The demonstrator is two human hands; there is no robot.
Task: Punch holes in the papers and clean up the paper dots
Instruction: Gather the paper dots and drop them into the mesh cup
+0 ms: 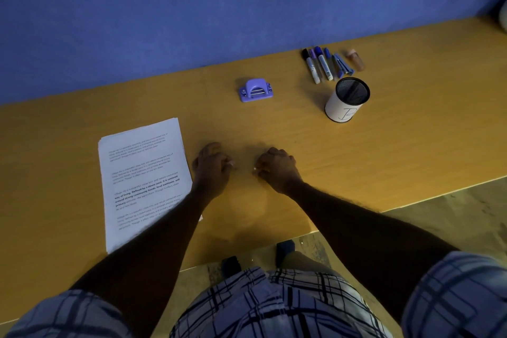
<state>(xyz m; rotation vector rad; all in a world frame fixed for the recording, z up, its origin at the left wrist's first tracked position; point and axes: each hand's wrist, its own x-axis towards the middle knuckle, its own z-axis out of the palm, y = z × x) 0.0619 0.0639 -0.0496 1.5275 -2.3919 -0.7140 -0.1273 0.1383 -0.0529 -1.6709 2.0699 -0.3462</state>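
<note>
Head view looks down on a stack of printed papers [142, 173] lying flat on the left part of a wooden table [384, 151], its long side angled a little away from the near edge. A purple hole punch [255, 90] sits apart from the stack, farther back and nearer the middle, with nothing touching it.

Both hands rest on bare wood between the stack and the table's near edge. The left hand [212, 167] lies just beside the papers' right edge, and its forearm crosses the stack's lower right corner. The right hand [277, 170] is near it, not touching. Fingers of both are curled down toward the wood, with a small pale spot at each set of tips — too small to tell whether it is a paper dot or a nail, so whether either hand pinches anything cannot be told.

Farther right stands a mesh pen cup [348, 99] wrapped in white paper, upright, and behind it lies a row of markers [318, 64]. A blue wall [192, 8] backs the table — a checked shirt [274, 304] fills the bottom.
</note>
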